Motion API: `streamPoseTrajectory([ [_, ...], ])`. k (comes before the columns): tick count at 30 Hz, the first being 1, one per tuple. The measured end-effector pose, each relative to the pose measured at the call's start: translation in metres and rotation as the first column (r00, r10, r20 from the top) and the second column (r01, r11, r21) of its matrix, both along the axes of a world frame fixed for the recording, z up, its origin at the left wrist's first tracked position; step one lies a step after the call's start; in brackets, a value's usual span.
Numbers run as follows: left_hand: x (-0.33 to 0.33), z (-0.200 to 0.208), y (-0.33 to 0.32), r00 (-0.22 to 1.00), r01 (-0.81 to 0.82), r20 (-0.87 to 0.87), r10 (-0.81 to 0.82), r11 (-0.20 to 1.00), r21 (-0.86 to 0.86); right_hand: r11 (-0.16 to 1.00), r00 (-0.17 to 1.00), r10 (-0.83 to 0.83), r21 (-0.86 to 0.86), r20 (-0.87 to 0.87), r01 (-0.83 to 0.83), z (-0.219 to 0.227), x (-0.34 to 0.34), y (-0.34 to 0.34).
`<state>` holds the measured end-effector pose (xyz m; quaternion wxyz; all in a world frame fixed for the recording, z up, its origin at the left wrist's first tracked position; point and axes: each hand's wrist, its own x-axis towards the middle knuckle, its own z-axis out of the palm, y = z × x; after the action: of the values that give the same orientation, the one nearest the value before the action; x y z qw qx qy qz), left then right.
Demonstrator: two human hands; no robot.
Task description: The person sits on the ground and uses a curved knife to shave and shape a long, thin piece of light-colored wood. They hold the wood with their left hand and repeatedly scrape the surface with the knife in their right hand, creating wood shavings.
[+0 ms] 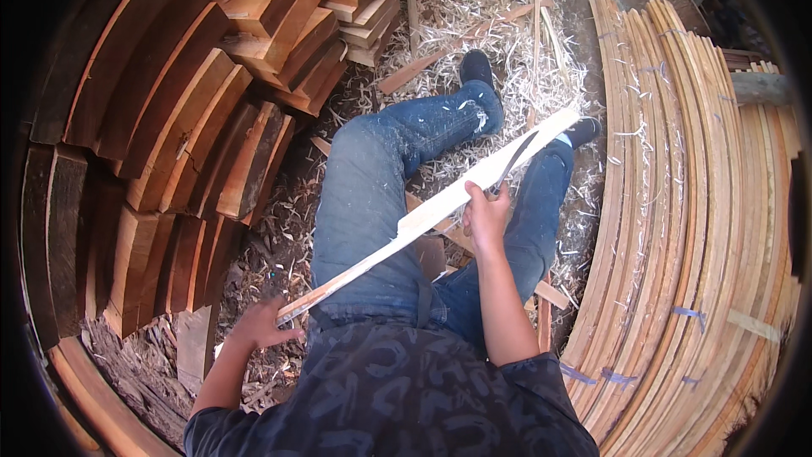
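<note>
A long pale piece of wood (pixel 457 195), wide like a paddle at the far end and narrow at the near end, slants across my thighs. My left hand (pixel 258 326) is closed around its narrow end at the lower left, thumb held apart and fingers slightly blurred. In my right hand (pixel 486 216) is a knife with a dark, curved blade (pixel 518 155); the fist hides its handle. The blade lies along the right side of the wood's broad part.
Thick, curved brown timber (pixel 194 118) is stacked high on the left. Long thin wooden strips (pixel 651 203), partly tied with blue bands, lie bundled on the right. Pale shavings (pixel 457 25) and loose offcuts (pixel 412 72) cover the ground around my outstretched legs.
</note>
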<state>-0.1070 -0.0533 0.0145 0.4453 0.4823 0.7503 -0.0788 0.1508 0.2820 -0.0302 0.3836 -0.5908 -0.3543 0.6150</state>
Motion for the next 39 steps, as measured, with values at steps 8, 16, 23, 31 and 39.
streamPoseTrajectory([
  [8, 0.05, -0.008, 0.067, 0.957, -0.286, 0.142, 0.254, 0.914, 0.289, 0.995, 1.0, -0.011, 0.103, 0.012, 0.01, 0.011, -0.009, -0.019],
  [16, 0.061, -0.034, 0.063, 0.966, -0.251, 0.044, 0.254, 0.887, 0.387, 0.84, 0.809, 0.337, 0.236, 0.481, -0.489, -0.008, 0.049, -0.036],
  [23, 0.064, -0.035, 0.065, 0.976, -0.187, -0.044, 0.215, 0.919, 0.348, 0.606, 0.285, 0.324, 0.033, 0.902, -0.794, 0.024, 0.052, -0.057],
  [31, 0.066, -0.038, 0.072, 0.983, -0.149, -0.052, 0.177, 0.928, 0.341, 0.585, 0.175, 0.099, 0.085, 0.98, -0.807, -0.006, 0.079, -0.023],
  [39, 0.07, -0.04, 0.073, 0.974, -0.2, -0.027, 0.224, 0.911, 0.362, 0.758, 0.188, 0.068, 0.072, 0.98, -0.648, -0.015, 0.082, 0.012],
])
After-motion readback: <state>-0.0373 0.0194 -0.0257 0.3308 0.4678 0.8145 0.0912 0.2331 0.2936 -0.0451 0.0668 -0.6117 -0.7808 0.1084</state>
